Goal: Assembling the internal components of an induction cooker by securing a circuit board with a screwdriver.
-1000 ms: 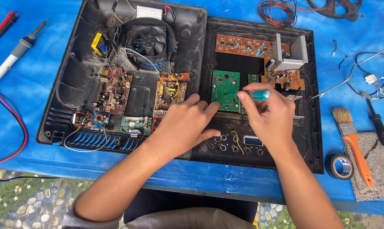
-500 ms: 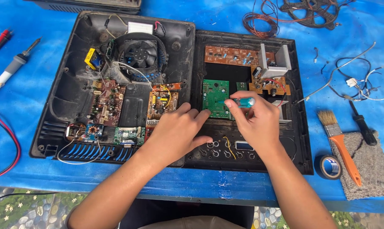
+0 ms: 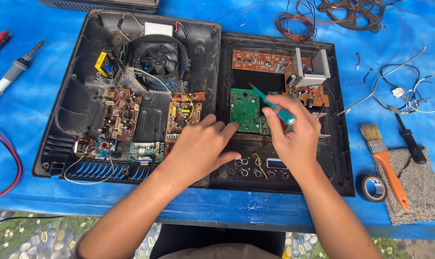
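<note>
The right hand [image 3: 294, 139] has its grip clamped on a teal screwdriver [image 3: 275, 106]: thumb and fingers pinch the translucent plastic handle, while the thin shaft slants up and to the left out of the grip, its tip over the upper right part of a green circuit board [image 3: 244, 109]. The board is flat, roughly square, dotted with small solder points, and sits in the right half of an opened black plastic casing [image 3: 208, 57] near the middle of the table [image 3: 380, 29], which is covered with a blue sheet.

The left hand [image 3: 200, 151] lies palm down just left of the right one, holding nothing, fingers loosely spread; its fingertips [image 3: 232, 125] touch the lower left edge of the green board.

In the casing's left half sit a round black fan [image 3: 159, 58], a brown board crowded with components [image 3: 121, 114], and a yellow block-shaped part [image 3: 102, 64]. A long brown board [image 3: 260, 61] runs above the green one.

Toward the table's right edge lie an orange-handled brush with pale bristles [image 3: 383, 160], a roll of dark tape [image 3: 373, 188], a grey rough-textured pad [image 3: 419, 187] and loose white wires [image 3: 404, 93]. Coiled reddish wire [image 3: 294, 19] lies at the far edge. A soldering iron with a white handle [image 3: 11, 76] rests near the left edge.
</note>
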